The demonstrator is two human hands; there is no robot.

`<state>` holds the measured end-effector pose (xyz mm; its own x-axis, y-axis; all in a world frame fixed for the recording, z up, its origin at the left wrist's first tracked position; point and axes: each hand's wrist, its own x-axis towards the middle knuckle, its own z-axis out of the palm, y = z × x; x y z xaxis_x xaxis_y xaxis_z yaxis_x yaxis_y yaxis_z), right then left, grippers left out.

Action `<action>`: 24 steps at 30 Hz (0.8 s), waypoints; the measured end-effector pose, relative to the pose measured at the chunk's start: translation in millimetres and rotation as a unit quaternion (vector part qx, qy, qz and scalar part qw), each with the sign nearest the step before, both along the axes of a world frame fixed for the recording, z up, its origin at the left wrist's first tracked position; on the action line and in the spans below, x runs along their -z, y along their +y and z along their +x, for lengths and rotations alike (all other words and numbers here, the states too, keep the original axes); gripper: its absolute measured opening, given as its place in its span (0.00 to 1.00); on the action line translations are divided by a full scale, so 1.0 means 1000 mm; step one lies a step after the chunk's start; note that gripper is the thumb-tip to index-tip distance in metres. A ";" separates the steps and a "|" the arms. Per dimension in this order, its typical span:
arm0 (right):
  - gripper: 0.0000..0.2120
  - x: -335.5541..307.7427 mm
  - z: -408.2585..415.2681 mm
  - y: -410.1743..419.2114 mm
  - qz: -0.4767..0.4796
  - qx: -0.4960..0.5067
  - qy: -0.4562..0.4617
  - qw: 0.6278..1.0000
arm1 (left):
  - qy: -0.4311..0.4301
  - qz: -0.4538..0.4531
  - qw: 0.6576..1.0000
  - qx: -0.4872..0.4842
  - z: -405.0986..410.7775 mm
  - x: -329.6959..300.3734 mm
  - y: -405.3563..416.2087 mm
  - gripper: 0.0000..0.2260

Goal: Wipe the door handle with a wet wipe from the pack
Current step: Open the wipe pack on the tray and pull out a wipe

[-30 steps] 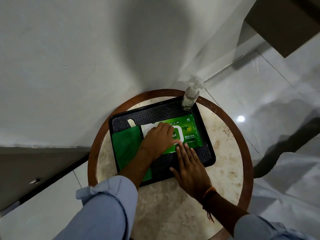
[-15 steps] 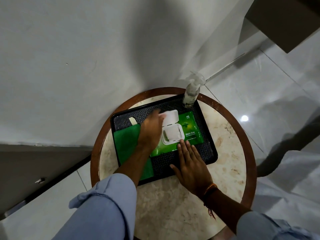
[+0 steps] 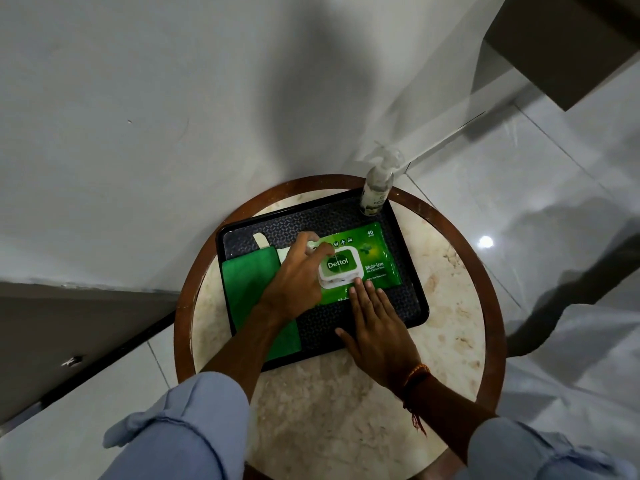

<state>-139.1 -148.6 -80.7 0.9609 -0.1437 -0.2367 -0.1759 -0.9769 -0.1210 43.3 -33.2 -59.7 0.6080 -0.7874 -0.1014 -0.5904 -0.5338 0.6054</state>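
Two hands work at the wipe pack (image 3: 367, 261): left hand (image 3: 298, 278) pinches a white wipe (image 3: 313, 244) beside its lid (image 3: 339, 266), right hand (image 3: 375, 323) lies flat, fingers open, steadying it. Handle wiping remains.

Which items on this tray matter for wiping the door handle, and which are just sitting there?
Part of the job:
- Dettol wet wipe pack, flip lid down
- left hand, pinching something white, apparently a wipe
- right hand, flat, fingertips pressing the pack's near edge

Just lying about:
- spray bottle, tray's far corner
- green cloth
- black tray
- round table
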 end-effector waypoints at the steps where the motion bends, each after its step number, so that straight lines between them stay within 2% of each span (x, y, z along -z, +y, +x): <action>1: 0.37 0.000 0.000 0.000 -0.003 0.000 -0.001 1.000 | -0.004 -0.009 1.000 -0.007 -0.001 0.001 0.003 0.18; 3: 0.37 0.000 -0.001 0.001 -0.005 0.000 0.000 1.000 | 0.013 -0.043 0.997 -0.066 -0.003 0.000 0.008 0.05; 6: 0.37 0.001 0.000 0.002 -0.005 -0.001 0.000 1.000 | 0.036 -0.077 0.980 -0.179 -0.003 0.005 0.005 0.14; 7: 0.37 0.001 0.000 0.002 -0.006 -0.002 0.003 1.000 | 0.046 -0.086 0.975 -0.200 -0.001 0.007 0.001 0.13; 9: 0.37 0.001 0.000 0.001 -0.006 -0.004 0.006 1.000 | 0.056 -0.082 0.978 -0.184 -0.002 0.005 -0.005 0.08; 11: 0.36 -0.001 0.001 0.003 -0.004 0.003 0.008 1.000 | 0.060 -0.051 0.990 -0.120 -0.004 0.005 -0.005 0.20; 13: 0.36 -0.005 0.002 0.004 -0.002 0.014 0.015 1.000 | 0.057 -0.010 0.996 -0.069 -0.007 0.005 -0.002 0.23; 15: 0.37 -0.009 0.005 0.006 0.004 0.019 0.016 1.000 | 0.049 0.002 0.997 -0.059 -0.007 0.005 -0.001 0.20; 19: 0.35 -0.017 0.013 0.004 0.045 0.045 0.019 0.998 | 0.053 -0.023 0.994 -0.091 -0.001 0.001 -0.009 0.06; 21: 0.33 -0.018 0.015 0.005 0.052 0.050 0.039 0.997 | 0.047 -0.032 0.994 -0.091 -0.002 -0.005 -0.007 0.05; 24: 0.31 -0.025 0.021 0.004 0.060 0.054 0.083 0.993 | 0.056 -0.101 0.988 -0.107 -0.008 -0.012 0.007 0.03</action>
